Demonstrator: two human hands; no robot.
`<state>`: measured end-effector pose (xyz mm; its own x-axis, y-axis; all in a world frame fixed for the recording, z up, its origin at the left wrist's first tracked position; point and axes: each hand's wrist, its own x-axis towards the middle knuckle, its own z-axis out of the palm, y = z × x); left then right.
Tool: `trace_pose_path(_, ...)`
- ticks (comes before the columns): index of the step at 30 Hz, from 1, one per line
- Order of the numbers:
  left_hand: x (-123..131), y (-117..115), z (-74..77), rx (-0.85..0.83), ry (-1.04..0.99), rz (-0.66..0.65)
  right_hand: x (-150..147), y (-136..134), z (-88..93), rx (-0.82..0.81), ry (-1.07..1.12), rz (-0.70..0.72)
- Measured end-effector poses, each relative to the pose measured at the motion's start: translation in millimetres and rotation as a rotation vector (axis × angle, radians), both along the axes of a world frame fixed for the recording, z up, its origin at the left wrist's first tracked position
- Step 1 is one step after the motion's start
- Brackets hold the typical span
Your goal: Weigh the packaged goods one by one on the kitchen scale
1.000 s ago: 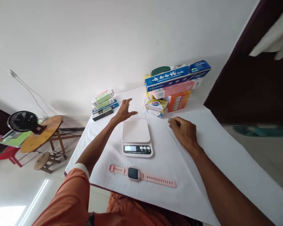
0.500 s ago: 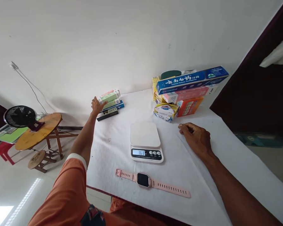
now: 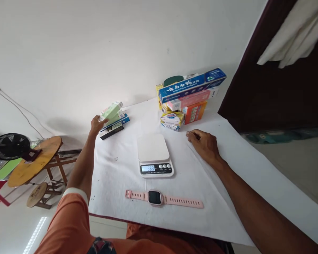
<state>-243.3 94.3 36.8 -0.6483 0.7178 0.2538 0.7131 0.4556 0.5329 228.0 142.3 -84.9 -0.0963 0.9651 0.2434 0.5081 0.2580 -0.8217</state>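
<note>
My left hand (image 3: 97,125) reaches to the far left of the table and grips a light green box (image 3: 112,110), thumb on the near side. That box sits tilted on top of a small stack. Under it are another pale green box, a blue box (image 3: 125,119) and a black box (image 3: 112,132). My right hand (image 3: 203,143) rests on the white cloth with its fingers curled in, and nothing shows in them. Between my hands stands a white kitchen scale (image 3: 153,148), its plate bare and its display reading 363. In front of it lies a pink-strapped smartwatch (image 3: 154,197).
At the back right, a long blue toothpaste box (image 3: 192,85) lies on a pink box (image 3: 190,100), with an orange box (image 3: 195,113), yellow-white packs (image 3: 172,120) and a dark green lid (image 3: 173,80) around it. Left of the table are a fan (image 3: 10,146) and a wooden stool (image 3: 38,194).
The green box in my left hand has tilted, its right end turning upward. My view has shifted to the right. The right hand stays resting on the table, and the display still reads 363.
</note>
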Motion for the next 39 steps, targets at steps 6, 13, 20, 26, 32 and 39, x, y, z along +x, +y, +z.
trace_pose_path(6,41.1,-68.6,-1.1,0.099,-0.227,-0.386,-3.5,1.8,-1.1,-0.021,0.009,-0.026)
trace_pose_path(13,130.8,-103.7,-37.0,-0.052,-0.172,-0.677,-2.8,-0.6,-0.1,-0.012,0.038,-0.021)
trace_pose_path(20,158.1,-97.1,-52.6,-0.108,-0.119,-0.751,-2.6,1.0,-1.3,0.001,0.040,-0.026)
trace_pose_path(26,141.3,-100.5,-56.1,0.016,-0.169,-0.640,-1.9,4.7,-5.7,0.015,0.037,-0.017)
trace_pose_path(32,135.1,-105.5,-74.1,0.291,-0.144,-0.448,-2.8,2.8,-3.5,0.000,0.034,-0.032)
trace_pose_path(39,142.7,-108.3,-77.4,0.332,-0.033,-0.478,-3.3,0.7,-0.6,-0.014,0.048,-0.033)
